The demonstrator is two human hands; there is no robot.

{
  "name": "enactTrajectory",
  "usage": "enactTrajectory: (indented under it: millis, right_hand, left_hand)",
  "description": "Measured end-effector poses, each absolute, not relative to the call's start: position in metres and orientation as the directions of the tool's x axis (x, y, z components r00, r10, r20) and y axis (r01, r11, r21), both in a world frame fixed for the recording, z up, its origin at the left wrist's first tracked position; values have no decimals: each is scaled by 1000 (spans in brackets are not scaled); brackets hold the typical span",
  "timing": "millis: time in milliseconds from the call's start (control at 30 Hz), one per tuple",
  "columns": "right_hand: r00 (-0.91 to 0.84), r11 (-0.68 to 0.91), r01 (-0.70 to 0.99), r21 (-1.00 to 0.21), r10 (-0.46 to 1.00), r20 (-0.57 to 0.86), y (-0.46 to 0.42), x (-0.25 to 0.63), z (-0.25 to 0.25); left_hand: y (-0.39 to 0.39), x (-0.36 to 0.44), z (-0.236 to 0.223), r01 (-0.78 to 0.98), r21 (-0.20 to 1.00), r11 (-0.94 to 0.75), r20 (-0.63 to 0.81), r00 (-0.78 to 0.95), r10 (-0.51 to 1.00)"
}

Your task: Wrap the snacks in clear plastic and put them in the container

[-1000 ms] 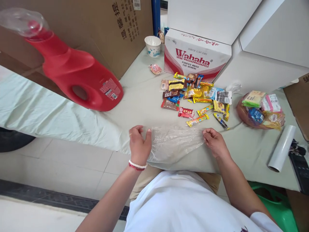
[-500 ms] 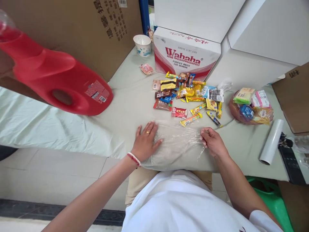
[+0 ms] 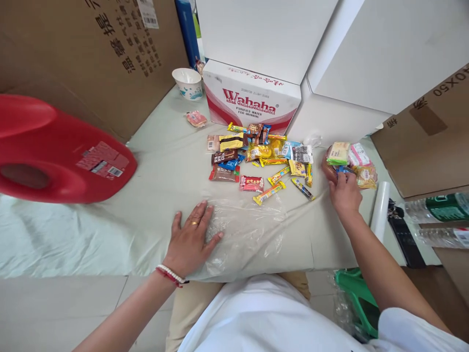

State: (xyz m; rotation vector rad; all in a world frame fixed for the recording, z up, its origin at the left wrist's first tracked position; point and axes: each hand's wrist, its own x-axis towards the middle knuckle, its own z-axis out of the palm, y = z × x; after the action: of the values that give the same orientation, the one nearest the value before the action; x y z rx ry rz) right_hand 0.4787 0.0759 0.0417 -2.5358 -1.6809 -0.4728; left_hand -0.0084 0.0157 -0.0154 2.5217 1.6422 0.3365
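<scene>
My left hand (image 3: 192, 239) lies flat with fingers spread, pressing the left edge of a thin clear plastic film (image 3: 245, 234) onto the cloth. The film is spread out and wrinkled at the table's front; whether it is a bag or a single sheet I cannot tell. Over at the right, my right hand (image 3: 345, 195) reaches into a brown bowl (image 3: 329, 165) of wrapped snacks. Its fingers are closed on a blue snack packet (image 3: 344, 169), partly hidden by them. A green-and-yellow packet (image 3: 338, 153) and a pink-and-white packet (image 3: 359, 154) lie beside it in the bowl.
Several wrapped snacks (image 3: 260, 149) are heaped before a Wahaha carton (image 3: 252, 98). A paper cup (image 3: 188, 85) stands behind left, a large red jug (image 3: 66, 156) at left. A white roll (image 3: 380, 210), a black phone-like object (image 3: 406, 242) and plastic bottles (image 3: 445, 208) are at right.
My right hand has let go of the film and moved right to the bowl. My left hand, earlier upright at the film's edge, has flattened onto it. The view has swung right.
</scene>
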Motion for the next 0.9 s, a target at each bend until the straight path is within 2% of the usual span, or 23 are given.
enactTrajectory:
  millis: [233,333,400,433,500,567,700,900]
  right_hand:
    - [396,-435,893,117,882,254,25,535,51]
    - [407,-453,886,99,863,299,24,531,73]
    - [348,-396,914,89,878,329,46,510,86]
    - [285,-325,942,84,908,307,64,496,90]
    - [125,-136,989,53,976,176,108,465,91]
    - [43,-45,999,10,991,130,154,439,84]
    - [49,-49,999,-23,999,11,208,419,63]
    - [98,-91,995,47,973,-210,186,443,55]
  left_hand:
    - [11,-20,-19,846,175,-503,156,481,863]
    - [9,-24,-20,820,168,-547,192,517,834]
    - [9,-26,-21,811,171,-559,199,527,826]
    - [9,-26,-21,810,175,-560,198,528,826]
    - [9,-27,-21,809,181,-559,199,526,827]
    - [9,-27,-22,807,180,-563,208,528,823]
    - [10,-28,-22,804,157,-573,224,537,814]
    - [12,-30,-24,802,155,-577,246,534,809]
